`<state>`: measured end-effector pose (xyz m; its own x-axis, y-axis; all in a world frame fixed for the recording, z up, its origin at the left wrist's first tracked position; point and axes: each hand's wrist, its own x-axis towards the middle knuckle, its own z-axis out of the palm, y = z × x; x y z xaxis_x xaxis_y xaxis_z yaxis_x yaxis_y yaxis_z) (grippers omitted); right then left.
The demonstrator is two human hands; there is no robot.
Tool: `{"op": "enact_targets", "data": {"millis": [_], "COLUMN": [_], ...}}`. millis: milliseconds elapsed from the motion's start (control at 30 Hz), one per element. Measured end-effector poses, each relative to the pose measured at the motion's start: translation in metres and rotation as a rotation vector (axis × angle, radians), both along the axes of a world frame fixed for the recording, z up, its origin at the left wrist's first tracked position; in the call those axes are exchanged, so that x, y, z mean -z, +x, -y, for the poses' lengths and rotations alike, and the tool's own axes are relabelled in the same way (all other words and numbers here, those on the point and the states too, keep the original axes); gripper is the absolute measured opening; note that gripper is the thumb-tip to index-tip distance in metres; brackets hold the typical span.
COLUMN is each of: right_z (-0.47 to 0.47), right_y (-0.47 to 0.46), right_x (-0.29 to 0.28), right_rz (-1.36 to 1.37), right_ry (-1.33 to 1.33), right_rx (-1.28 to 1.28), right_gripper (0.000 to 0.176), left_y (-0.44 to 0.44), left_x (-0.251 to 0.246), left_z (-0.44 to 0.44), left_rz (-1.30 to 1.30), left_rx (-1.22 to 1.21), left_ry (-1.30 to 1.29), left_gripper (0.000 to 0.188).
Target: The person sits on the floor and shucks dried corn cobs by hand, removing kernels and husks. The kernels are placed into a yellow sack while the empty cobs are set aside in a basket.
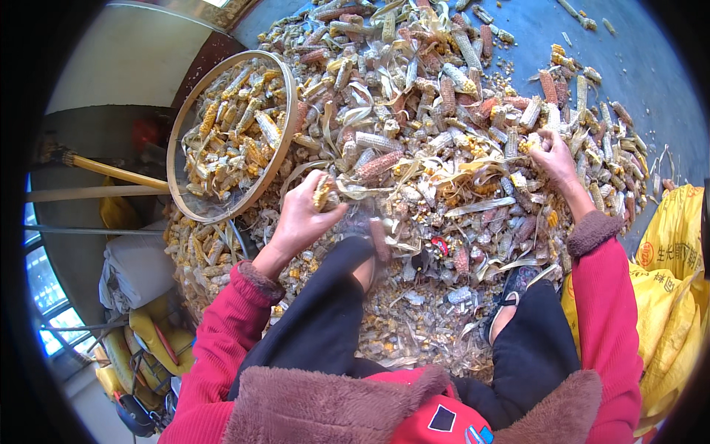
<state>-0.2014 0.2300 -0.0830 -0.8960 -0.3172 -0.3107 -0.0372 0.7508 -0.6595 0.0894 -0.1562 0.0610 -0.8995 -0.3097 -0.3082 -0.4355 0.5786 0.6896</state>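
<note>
My left hand point(310, 213) is closed around a short piece of corn cob point(323, 193) with yellow kernels, just right of a round wooden-rimmed sieve point(292, 105). The sieve lies tilted on the heap and holds many cob pieces with yellow kernels. Over the right part of the heap, my right hand point(552, 158) grips a small pale-yellow corn cob piece point(533, 142) between thumb and fingers. Between and beyond the hands spreads a large heap of corn cobs point(380, 165), reddish and whitish, mixed with dry husks point(480, 206) and loose kernels.
Yellow woven sacks point(665, 311) with printed writing stand at the right. Poles with a yellow wooden handle point(119, 173) reach in from the left. A whitish bundle point(136, 269) and a yellow seat-like object point(158, 336) are at lower left. My feet rest among the cobs.
</note>
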Motion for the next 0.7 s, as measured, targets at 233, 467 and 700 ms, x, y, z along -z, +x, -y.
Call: {"op": "enact_targets", "data": {"millis": [233, 467, 700], "right_z": [0.022, 0.041, 0.039], "right_y": [0.007, -0.003, -0.020], "right_x": [0.006, -0.010, 0.016], "right_rz": [0.004, -0.002, 0.823], "right_ry": [0.131, -0.098, -1.047], "right_rx": [-0.128, -0.040, 0.631], "right_gripper": [0.034, 0.047, 0.027], "left_y": [-0.016, 0.004, 0.012], "left_x": [0.011, 0.045, 0.145], "left_z": [-0.022, -0.040, -0.055], "left_rz": [-0.003, 0.085, -0.107], "left_rx": [-0.048, 0.122, 0.343], "left_ry": [0.287, 0.269, 0.146], "left_gripper": [0.031, 0.046, 0.063]}}
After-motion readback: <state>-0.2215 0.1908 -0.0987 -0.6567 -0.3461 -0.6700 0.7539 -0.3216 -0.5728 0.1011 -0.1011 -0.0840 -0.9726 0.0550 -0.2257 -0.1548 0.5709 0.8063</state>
